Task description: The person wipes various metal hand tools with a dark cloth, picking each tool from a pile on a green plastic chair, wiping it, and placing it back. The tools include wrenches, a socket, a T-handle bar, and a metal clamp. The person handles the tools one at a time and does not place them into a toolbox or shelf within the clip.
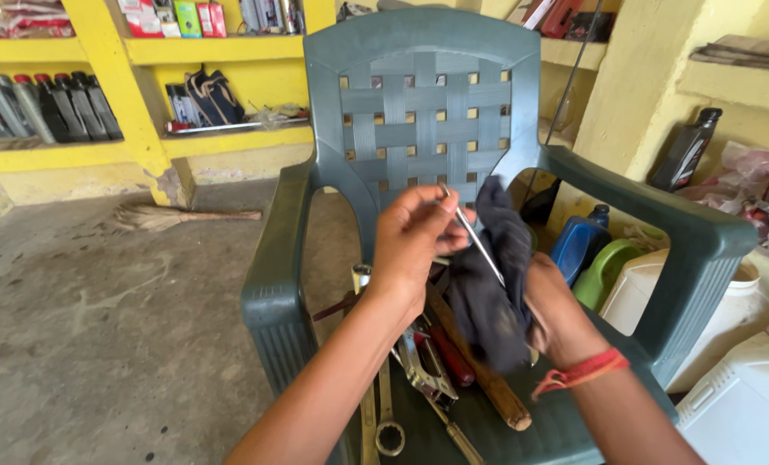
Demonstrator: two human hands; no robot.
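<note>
My left hand (414, 237) pinches the upper end of a thin metal rod (475, 234) between thumb and fingers. The rod slants down to the right into a dark cloth (492, 284). My right hand (557, 314), with a red thread band at the wrist, grips that cloth around the rod's lower part. Both hands hover above the seat of a green plastic chair (427, 103). On the seat below lie a wooden-handled tool (488, 379), pliers (427, 370), a red-handled screwdriver (449, 353) and a spanner (387, 413).
Yellow shelves (143, 52) at the back hold dark bottles and boxes. A broom (169, 218) lies on the concrete floor. Right of the chair stand a blue jug (581, 243), a green jug (604, 271) and white containers (737, 405).
</note>
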